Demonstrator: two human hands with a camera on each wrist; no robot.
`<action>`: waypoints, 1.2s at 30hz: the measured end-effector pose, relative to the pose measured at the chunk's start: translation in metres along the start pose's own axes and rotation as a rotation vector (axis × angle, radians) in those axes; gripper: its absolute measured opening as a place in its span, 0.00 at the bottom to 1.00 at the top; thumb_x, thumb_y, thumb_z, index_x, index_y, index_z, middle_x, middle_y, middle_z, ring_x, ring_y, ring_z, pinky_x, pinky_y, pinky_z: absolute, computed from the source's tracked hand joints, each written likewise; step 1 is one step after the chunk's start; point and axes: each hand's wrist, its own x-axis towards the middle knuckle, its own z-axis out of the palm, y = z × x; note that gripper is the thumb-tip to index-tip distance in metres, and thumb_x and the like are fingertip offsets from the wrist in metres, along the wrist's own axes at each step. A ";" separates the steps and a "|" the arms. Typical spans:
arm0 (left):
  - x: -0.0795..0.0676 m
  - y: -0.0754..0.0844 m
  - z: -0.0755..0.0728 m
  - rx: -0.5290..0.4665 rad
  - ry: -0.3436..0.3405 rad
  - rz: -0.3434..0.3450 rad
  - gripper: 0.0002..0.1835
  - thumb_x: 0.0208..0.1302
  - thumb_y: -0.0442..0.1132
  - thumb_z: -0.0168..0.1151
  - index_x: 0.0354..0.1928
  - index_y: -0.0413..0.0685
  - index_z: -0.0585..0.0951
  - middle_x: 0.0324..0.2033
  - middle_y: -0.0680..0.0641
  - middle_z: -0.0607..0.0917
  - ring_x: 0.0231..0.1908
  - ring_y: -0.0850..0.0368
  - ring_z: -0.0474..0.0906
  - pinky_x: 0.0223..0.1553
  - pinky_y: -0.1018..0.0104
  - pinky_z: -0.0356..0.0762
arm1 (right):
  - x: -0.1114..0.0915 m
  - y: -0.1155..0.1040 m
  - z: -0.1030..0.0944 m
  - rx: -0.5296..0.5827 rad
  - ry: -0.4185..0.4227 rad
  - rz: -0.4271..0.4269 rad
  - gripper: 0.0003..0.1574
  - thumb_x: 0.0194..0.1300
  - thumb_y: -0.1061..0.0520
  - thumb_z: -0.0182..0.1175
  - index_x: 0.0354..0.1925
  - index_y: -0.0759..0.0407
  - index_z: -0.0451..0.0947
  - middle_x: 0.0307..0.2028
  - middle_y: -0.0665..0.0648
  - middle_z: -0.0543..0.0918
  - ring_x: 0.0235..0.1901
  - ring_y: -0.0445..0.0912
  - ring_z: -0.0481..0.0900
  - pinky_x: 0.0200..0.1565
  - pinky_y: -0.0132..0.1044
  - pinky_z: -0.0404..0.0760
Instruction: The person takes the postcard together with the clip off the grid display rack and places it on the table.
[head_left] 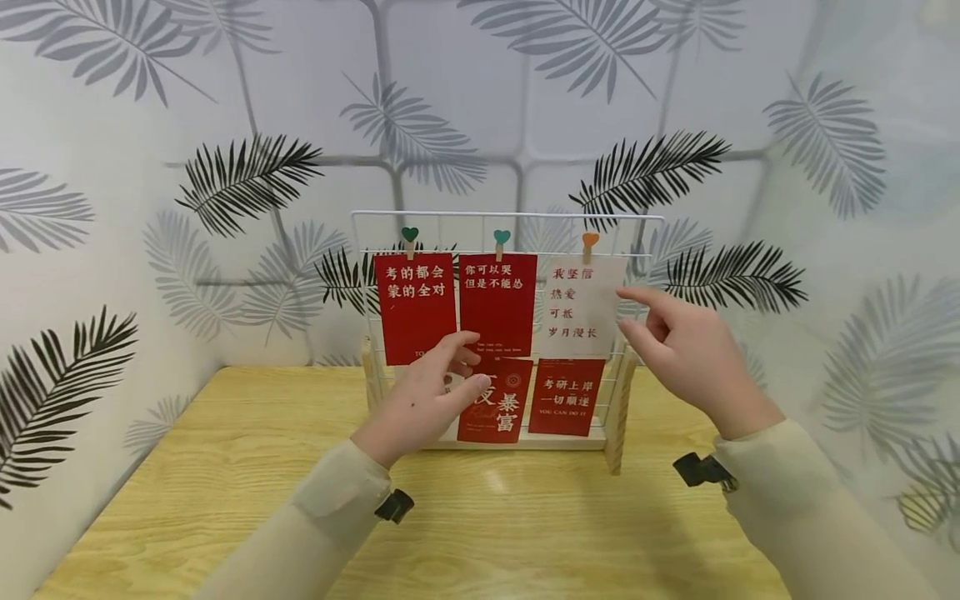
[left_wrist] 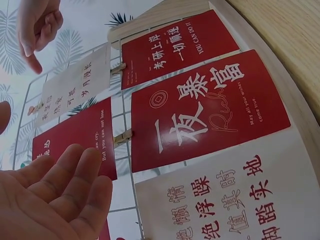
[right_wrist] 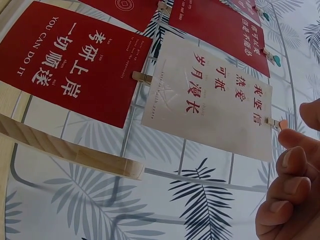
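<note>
A white wire grid rack holds several printed cards in two rows. In the top row hang a left red card, a middle red card and a white card, under heart-topped clips. My left hand hovers before the lower cards with relaxed fingers and nothing in them, partly covering the red lower middle card. My right hand is beside the white card's right edge, index finger and thumb apart, other fingers curled, holding nothing. In the right wrist view it is near the orange heart clip.
The rack stands on wooden feet on a wood-grain table. Below hang a red lower right card and a white lower left card, mostly hidden by my left hand in the head view. A leaf-patterned backdrop rises behind.
</note>
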 end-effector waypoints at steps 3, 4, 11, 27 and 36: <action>0.003 0.001 0.002 0.006 -0.008 -0.007 0.33 0.71 0.54 0.60 0.73 0.58 0.64 0.60 0.51 0.79 0.57 0.56 0.75 0.60 0.52 0.75 | 0.005 -0.003 -0.001 0.009 -0.010 0.007 0.25 0.75 0.46 0.58 0.65 0.49 0.77 0.21 0.50 0.70 0.21 0.45 0.66 0.25 0.41 0.67; 0.004 0.001 0.002 0.008 -0.014 -0.007 0.32 0.71 0.55 0.60 0.73 0.58 0.64 0.61 0.51 0.78 0.57 0.56 0.74 0.59 0.52 0.75 | 0.006 -0.004 -0.001 0.011 -0.010 0.010 0.24 0.75 0.46 0.58 0.65 0.49 0.77 0.21 0.50 0.71 0.21 0.45 0.66 0.25 0.41 0.67; 0.009 0.009 0.007 0.020 -0.045 0.002 0.33 0.71 0.54 0.61 0.74 0.58 0.64 0.62 0.52 0.77 0.59 0.54 0.74 0.57 0.52 0.76 | 0.013 -0.008 -0.005 -0.007 -0.018 -0.004 0.25 0.75 0.45 0.56 0.66 0.49 0.76 0.20 0.50 0.71 0.19 0.46 0.66 0.25 0.41 0.67; 0.027 0.023 0.013 -0.005 -0.055 0.030 0.33 0.72 0.54 0.60 0.74 0.55 0.63 0.61 0.50 0.77 0.56 0.57 0.76 0.56 0.56 0.77 | 0.029 -0.016 -0.017 -0.033 -0.027 -0.004 0.29 0.75 0.42 0.55 0.69 0.48 0.73 0.21 0.51 0.72 0.20 0.47 0.66 0.23 0.41 0.66; 0.036 0.030 0.016 0.005 -0.060 0.022 0.33 0.72 0.56 0.59 0.74 0.54 0.63 0.61 0.50 0.77 0.56 0.55 0.75 0.58 0.56 0.76 | 0.043 -0.019 -0.020 -0.053 -0.062 0.028 0.30 0.76 0.40 0.53 0.71 0.44 0.70 0.23 0.53 0.72 0.20 0.48 0.65 0.25 0.44 0.66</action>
